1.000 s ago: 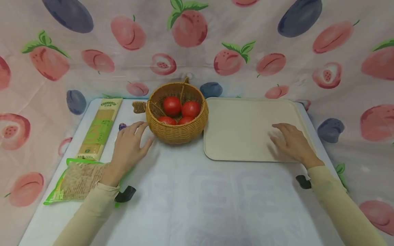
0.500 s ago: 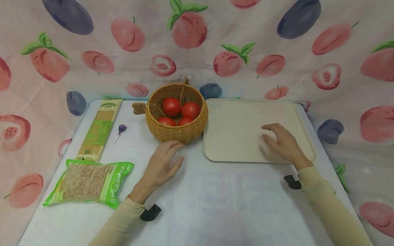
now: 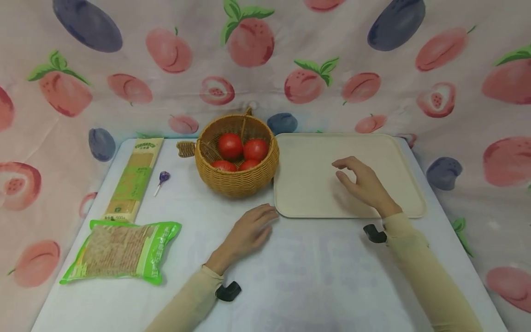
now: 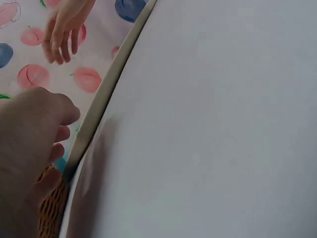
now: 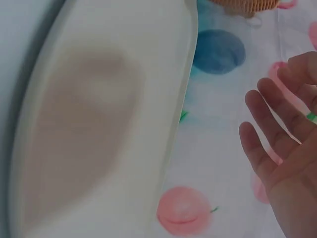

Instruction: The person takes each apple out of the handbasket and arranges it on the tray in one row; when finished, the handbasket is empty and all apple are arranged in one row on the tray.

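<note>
My left hand [image 3: 245, 235] hovers by the near left corner of a beige tray [image 3: 307, 175], its fingers loosely bent around nothing. Over the tray's right half is my right hand [image 3: 364, 184], relaxed and holding nothing; its shadow falls on the tray in the right wrist view. A wicker basket [image 3: 236, 182] with several red tomatoes [image 3: 230, 145] stands just left of the tray. Part of its weave [image 4: 52, 203] shows behind my left fingers in the left wrist view.
On the left lie a pack of dried noodles [image 3: 133, 180], a purple-wrapped lollipop [image 3: 164, 176] and a green-edged bag of brownish food [image 3: 120, 251]. A fruit-print cloth [image 3: 186, 97] hangs behind the white table [image 3: 315, 276].
My left hand has moved right and nearer me, from beside the basket to the tray's corner, uncovering the lollipop and the bag. My right hand has shifted left over the tray.
</note>
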A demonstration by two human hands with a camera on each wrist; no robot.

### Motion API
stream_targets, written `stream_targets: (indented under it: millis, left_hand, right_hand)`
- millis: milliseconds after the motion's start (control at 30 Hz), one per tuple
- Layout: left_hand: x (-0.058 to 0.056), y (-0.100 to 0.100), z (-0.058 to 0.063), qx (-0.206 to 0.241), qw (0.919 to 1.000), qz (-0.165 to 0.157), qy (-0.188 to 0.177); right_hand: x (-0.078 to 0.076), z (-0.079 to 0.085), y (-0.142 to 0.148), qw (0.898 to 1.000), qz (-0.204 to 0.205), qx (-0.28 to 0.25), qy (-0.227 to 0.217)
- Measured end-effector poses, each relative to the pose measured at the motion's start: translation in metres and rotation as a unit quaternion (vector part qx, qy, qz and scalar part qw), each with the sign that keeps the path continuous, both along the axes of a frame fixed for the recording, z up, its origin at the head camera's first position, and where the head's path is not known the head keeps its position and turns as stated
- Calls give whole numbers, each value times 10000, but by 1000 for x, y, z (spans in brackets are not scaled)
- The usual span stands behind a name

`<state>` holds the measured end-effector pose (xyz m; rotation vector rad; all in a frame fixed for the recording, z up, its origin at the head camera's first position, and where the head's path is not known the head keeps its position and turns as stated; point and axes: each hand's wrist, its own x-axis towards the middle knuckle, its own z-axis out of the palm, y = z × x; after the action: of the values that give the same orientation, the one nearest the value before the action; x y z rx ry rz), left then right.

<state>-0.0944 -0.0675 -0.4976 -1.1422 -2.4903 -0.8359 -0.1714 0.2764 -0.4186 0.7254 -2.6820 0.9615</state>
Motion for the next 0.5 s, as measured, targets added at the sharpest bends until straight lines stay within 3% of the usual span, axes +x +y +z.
stream_targets:
  millis: [500]
  left_hand:
    - [-12,24,-8,-159,9988,-107,-451]
  right_hand:
    - [-26,17,-42,9975,700,27,97]
